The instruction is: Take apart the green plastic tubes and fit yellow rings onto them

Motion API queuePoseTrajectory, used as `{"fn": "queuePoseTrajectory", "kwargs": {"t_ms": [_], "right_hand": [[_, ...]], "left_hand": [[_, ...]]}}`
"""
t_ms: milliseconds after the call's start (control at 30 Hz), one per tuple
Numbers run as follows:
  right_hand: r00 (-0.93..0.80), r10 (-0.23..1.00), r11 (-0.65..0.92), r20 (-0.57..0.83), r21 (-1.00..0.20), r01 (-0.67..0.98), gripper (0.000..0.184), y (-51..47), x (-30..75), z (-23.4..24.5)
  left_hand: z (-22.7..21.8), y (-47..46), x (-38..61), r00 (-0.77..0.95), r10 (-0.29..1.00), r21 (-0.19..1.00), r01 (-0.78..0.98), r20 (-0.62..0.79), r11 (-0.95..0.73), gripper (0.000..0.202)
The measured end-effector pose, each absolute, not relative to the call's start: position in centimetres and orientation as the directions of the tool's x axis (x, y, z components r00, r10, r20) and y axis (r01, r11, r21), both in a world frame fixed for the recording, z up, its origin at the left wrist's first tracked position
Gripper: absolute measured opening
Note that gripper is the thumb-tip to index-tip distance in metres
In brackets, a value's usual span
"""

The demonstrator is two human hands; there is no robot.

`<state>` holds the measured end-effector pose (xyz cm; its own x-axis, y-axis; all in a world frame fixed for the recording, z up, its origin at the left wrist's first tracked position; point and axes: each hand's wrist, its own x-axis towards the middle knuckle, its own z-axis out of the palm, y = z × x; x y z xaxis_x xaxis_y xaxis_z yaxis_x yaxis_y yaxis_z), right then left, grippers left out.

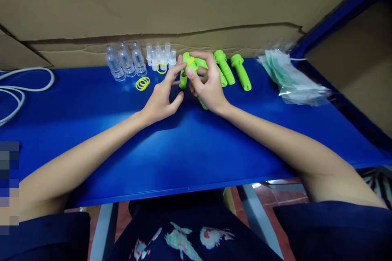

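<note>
My right hand [211,87] is closed around a green torch-shaped plastic body [192,66] with its round head up; its lower end shows below the fingers. A yellow rubber ring [190,61] sits at that head, and whether it is fully seated I cannot tell. My left hand [163,97] reaches in from the left, its fingertips against the head and ring. The left thumb stands apart, touching nothing. Just behind the hands, another green body [183,80] is partly hidden. Further green torch-shaped bodies [241,72] lie to the right.
Several clear plastic tubes [124,63] and smaller white-based clear pieces [158,54] stand back left. Loose yellow rings [143,83] lie before them. Plastic bags [294,77] lie at right, a white cable [27,87] far left. Cardboard [183,3] walls the blue table [190,150] behind.
</note>
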<state>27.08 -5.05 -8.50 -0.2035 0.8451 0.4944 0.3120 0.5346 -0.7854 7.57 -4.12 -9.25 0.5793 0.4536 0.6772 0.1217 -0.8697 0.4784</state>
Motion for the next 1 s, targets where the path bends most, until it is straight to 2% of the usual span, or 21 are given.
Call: {"fn": "queuePoseTrajectory", "kwargs": {"t_ms": [167, 300, 500, 700, 833, 1000], "right_hand": [[-0.112, 0.926, 0.375, 0.360, -0.912, 0.166, 0.064, -5.5, 26.2, -9.1], [-0.123, 0.961, 0.256, 0.246, -0.964, 0.067, 0.061, -5.8, 25.8, -9.6], [-0.138, 0.965, 0.228, 0.224, -0.974, 0.017, 0.059, -5.9, 26.0, -9.7], [-0.154, 0.963, 0.231, 0.222, -0.972, 0.041, 0.061, -5.7, 26.2, -10.0], [-0.153, 0.967, 0.213, 0.206, -0.976, 0.035, 0.065, -5.8, 26.2, -9.8], [-0.176, 0.963, 0.209, 0.202, -0.978, 0.019, 0.063, -6.3, 25.9, -9.3]], "left_hand": [[-8.6, -5.1, 7.7, 0.606, 0.505, 0.438, 0.271, 0.615, -0.857, 0.079], [-9.0, -4.7, 7.5, 0.627, 0.523, 0.451, 0.288, 0.577, -0.845, 0.076], [-9.2, -4.7, 7.5, 0.537, 0.563, 0.454, 0.335, 0.628, -0.826, 0.067], [-9.2, -4.9, 7.6, 0.507, 0.576, 0.474, 0.328, 0.642, -0.817, 0.063], [-9.1, -5.1, 7.9, 0.469, 0.599, 0.487, 0.349, 0.649, -0.801, 0.053], [-8.2, -4.8, 7.6, 0.412, 0.625, 0.447, 0.452, 0.663, -0.772, 0.025]]}}
